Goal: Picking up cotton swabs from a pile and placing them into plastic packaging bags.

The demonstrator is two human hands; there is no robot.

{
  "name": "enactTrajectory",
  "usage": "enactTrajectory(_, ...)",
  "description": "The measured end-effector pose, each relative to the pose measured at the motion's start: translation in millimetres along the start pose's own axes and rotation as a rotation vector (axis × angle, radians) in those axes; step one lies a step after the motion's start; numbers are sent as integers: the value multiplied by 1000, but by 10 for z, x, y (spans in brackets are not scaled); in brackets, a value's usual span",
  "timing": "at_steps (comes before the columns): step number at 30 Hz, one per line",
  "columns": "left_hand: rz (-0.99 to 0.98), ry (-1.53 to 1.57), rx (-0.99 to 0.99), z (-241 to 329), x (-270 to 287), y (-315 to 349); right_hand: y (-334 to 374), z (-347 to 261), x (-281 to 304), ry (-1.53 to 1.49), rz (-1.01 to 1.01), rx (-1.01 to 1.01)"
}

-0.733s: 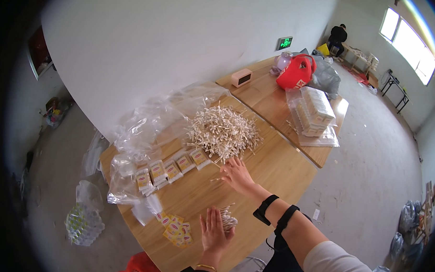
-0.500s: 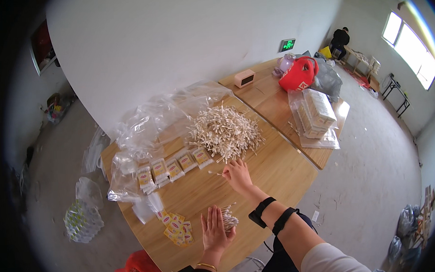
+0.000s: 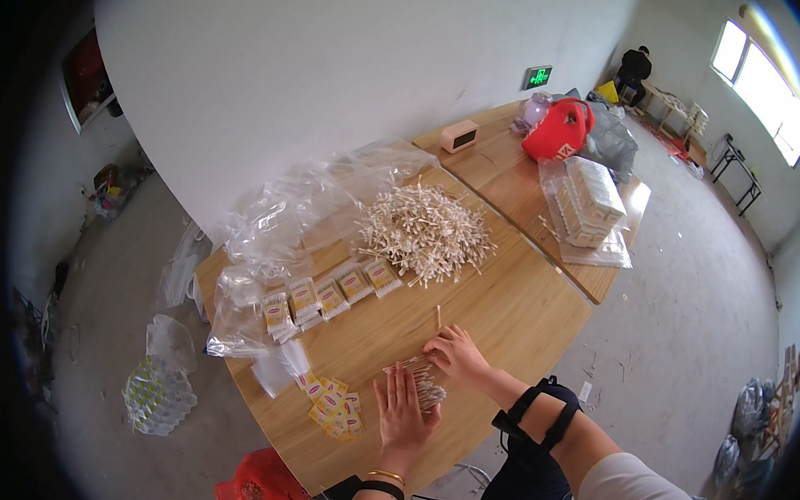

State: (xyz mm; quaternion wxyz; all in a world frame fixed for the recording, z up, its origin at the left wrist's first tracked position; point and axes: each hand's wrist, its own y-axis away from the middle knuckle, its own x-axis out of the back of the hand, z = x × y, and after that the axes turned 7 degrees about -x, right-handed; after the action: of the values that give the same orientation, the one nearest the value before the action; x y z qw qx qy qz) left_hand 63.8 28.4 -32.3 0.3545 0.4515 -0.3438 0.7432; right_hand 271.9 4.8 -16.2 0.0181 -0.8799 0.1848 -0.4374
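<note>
On the near part of the wooden table lies a small bundle of cotton swabs. My left hand rests flat against the bundle's left side, its fingers stretched out and its thumb apart. At the far end of that bundle is my right hand, fingers pinched together. A single cotton swab sticks up from its fingertips; the fingertips are partly hidden. Farther off stands a large loose heap of cotton swabs. Left of my left hand, yellow and white printed cards lie spread out.
Filled swab packets stand in a row beside crumpled clear plastic. On the adjoining table are a pink clock, a red bag and stacked packs. A red bag sits below the near edge. Another person works far back.
My right hand has come away from the large heap toward me, carrying a swab to the small bundle. My left hand stays flat beside the bundle. The view has shifted slightly.
</note>
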Motion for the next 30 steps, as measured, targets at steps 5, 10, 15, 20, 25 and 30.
enactTrajectory(5,-59,-57,42,38,45,-9,-31,43,-29,-23,-49,-50)
enactTrajectory(10,-65,-88,35,60,50,-40,-192,64,-106,-24,48,-100)
enactTrajectory(15,43,-72,5,-22,-49,33,-314,-57,-138,-20,119,-84)
enactTrajectory(20,15,-60,7,3,-57,11,-360,220,2,48,192,-273)
enactTrajectory(25,-22,-84,10,-3,-25,18,-322,90,-4,53,41,-173)
enactTrajectory(30,-26,-64,15,-1,-22,5,-304,-4,2,100,-60,-12)
